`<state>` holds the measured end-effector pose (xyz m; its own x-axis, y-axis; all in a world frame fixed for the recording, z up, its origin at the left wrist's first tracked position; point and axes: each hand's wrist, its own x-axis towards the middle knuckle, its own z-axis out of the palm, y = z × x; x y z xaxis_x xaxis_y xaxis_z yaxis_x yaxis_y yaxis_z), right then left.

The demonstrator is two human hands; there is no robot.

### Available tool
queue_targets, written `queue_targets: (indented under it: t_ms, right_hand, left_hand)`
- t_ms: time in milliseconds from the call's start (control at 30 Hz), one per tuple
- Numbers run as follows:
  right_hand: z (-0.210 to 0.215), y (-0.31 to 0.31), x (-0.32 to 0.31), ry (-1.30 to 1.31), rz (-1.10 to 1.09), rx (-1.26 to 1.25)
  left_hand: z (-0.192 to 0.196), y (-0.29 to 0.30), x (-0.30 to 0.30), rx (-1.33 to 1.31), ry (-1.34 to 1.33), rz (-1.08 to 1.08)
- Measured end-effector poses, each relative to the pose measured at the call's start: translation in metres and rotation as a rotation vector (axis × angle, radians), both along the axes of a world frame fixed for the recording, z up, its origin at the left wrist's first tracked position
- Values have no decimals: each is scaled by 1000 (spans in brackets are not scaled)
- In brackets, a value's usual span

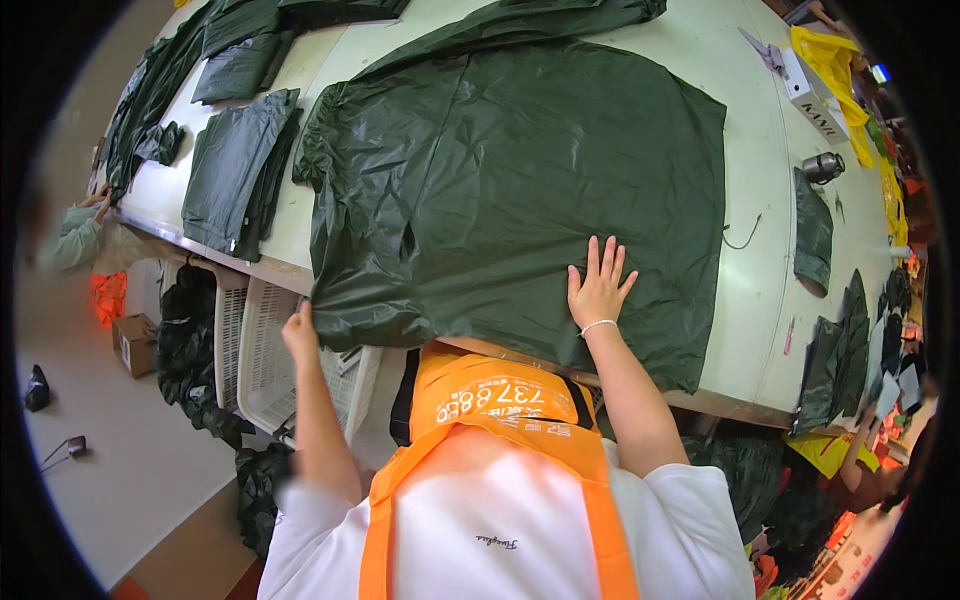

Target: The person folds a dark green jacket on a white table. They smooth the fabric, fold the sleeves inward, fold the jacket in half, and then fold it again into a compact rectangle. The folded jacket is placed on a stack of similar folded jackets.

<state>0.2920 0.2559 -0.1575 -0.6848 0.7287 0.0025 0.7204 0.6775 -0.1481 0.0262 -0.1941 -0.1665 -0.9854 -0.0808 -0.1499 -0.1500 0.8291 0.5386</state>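
A large dark green waterproof garment (530,170) lies spread across the pale table in front of me. Its left side is gathered and wrinkled, and one long sleeve-like strip (520,25) stretches along the far side. My left hand (300,330) is closed on the garment's near left corner at the table edge. Flat on the near right part of the garment rests my right hand (601,285), fingers spread, a thin bracelet at the wrist. The garment's near edge hangs slightly over the table front by my orange apron (490,400).
Folded green garments (240,170) are stacked on the left of the table (760,290). On the right stand a metal flask (823,168), a white box (812,95) and a folded green piece (812,235). White plastic baskets (268,350) sit below left. Other people's hands (98,200) work at the far left.
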Motion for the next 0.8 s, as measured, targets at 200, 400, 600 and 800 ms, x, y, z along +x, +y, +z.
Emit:
queue_targets:
  t_ms: [200, 400, 600, 800]
  right_hand:
    - [-4, 1, -2, 20, -34, 1]
    - [-5, 8, 6, 7, -29, -4]
    - [0, 11, 10, 55, -14, -126]
    - [68, 29, 144, 182, 127, -172]
  left_hand:
    - [-52, 46, 74, 1163, -452, 345]
    - [-9, 17, 28, 1183, -403, 295]
    - [-41, -2, 22, 840, -402, 262]
    - [-25, 17, 40, 748, -442, 351]
